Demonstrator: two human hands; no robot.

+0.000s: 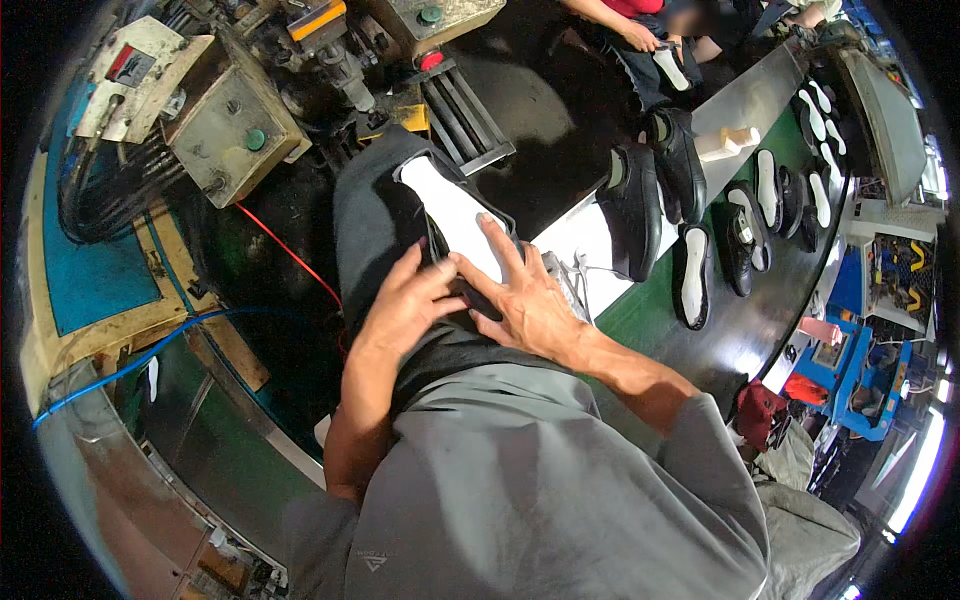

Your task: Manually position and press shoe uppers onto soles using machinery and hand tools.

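A dark shoe (450, 205) lies bottom up across my lap, its long white underside facing me and a black rim showing along its edges. My right hand (525, 300) is closed on its near end, with fingers pressed onto the white surface. At the near left edge, my left hand (405, 300) curls its fingers against the shoe; some fingertips are blurred by motion. What lies under both palms is hidden. Just right of my right hand are pale lace-like strands (578, 275). Black shoes (632, 215) stand close by on the right.
A green conveyor belt (630, 312) on the right carries several shoes, some showing white bottoms (693, 275). Another person's hand (640, 38) is near a white-bottomed piece at the top. Machinery with a control box (235, 135) stands at left, near a blue hose (150, 355) and a red cord (290, 255).
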